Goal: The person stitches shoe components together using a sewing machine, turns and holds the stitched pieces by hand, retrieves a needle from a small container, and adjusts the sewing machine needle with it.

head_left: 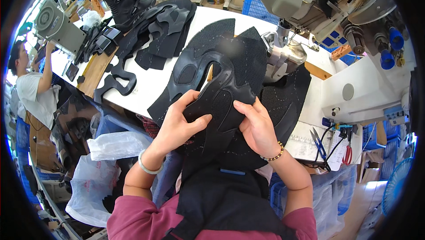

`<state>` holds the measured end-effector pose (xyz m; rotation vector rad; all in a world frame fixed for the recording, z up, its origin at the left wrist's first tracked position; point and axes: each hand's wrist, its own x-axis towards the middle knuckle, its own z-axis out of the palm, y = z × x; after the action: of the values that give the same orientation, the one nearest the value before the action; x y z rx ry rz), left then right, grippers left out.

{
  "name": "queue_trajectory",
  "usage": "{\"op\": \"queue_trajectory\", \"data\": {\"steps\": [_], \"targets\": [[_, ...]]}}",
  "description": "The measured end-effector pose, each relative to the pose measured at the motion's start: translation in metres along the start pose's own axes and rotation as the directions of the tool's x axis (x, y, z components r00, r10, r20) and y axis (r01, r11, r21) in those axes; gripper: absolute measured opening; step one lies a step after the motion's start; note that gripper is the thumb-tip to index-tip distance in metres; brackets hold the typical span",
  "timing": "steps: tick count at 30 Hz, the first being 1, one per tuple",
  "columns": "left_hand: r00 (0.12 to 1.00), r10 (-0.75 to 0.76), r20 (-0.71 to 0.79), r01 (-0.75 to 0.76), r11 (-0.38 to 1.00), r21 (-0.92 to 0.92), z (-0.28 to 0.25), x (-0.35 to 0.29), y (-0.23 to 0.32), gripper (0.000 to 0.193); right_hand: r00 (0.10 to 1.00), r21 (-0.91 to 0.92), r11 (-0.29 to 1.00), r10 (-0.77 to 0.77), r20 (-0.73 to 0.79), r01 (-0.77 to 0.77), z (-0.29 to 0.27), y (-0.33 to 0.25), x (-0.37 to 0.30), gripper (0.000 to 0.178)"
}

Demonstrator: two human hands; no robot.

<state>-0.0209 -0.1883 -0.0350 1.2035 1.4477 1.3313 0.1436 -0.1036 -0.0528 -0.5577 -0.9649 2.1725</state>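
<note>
Across the white table (150, 87), near a sewing machine (287, 56), my left hand (179, 125) and right hand (256, 129), angled inward, grip a black panel (221, 102).

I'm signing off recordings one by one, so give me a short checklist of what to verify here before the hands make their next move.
1. Left hand grips the black piece: ok, thumb and fingers at its left side.
2. Right hand grips it too: ok, thumb on top at its right side.
3. Both hands clear of the sewing machine's metal head: ok, a gap shows.
4. Black piece lying flat: not ok, it bends between the hands.
5. Blue scissors clear of the hands: ok, off to the right.
6. Needle position: cannot tell.
</note>
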Motion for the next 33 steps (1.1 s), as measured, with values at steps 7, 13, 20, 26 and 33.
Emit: {"op": "queue_trajectory", "data": {"steps": [7,13,20,26,33], "targets": [[0.804,0.48,-0.351,-0.256,0.812,0.525,-0.046,0.034,-0.031,0.023,0.998,-0.176,0.984,-0.05,-0.049,0.04,-0.008,0.006,-0.001,0.017],[0.971,0.034,-0.236,-0.02,0.998,0.061,-0.075,0.05,-0.058,0.034,0.997,-0.23,0.971,-0.069,-0.016,0.063,-0.008,0.007,-0.002,0.018],[0.971,0.022,-0.236,-0.042,0.996,-0.081,-0.086,0.041,-0.059,0.025,0.993,-0.25,0.962,-0.115,-0.008,0.109,-0.008,0.009,-0.001,0.02],[0.961,0.04,-0.272,-0.076,0.989,-0.126,-0.085,0.026,-0.038,0.019,0.998,-0.245,0.968,-0.062,-0.007,0.058,-0.009,0.006,0.0,0.021],[0.928,0.139,-0.346,-0.188,0.976,-0.113,-0.088,0.012,-0.019,0.018,0.999,-0.262,0.964,-0.054,0.004,0.053,-0.012,0.008,0.001,0.021]]}}
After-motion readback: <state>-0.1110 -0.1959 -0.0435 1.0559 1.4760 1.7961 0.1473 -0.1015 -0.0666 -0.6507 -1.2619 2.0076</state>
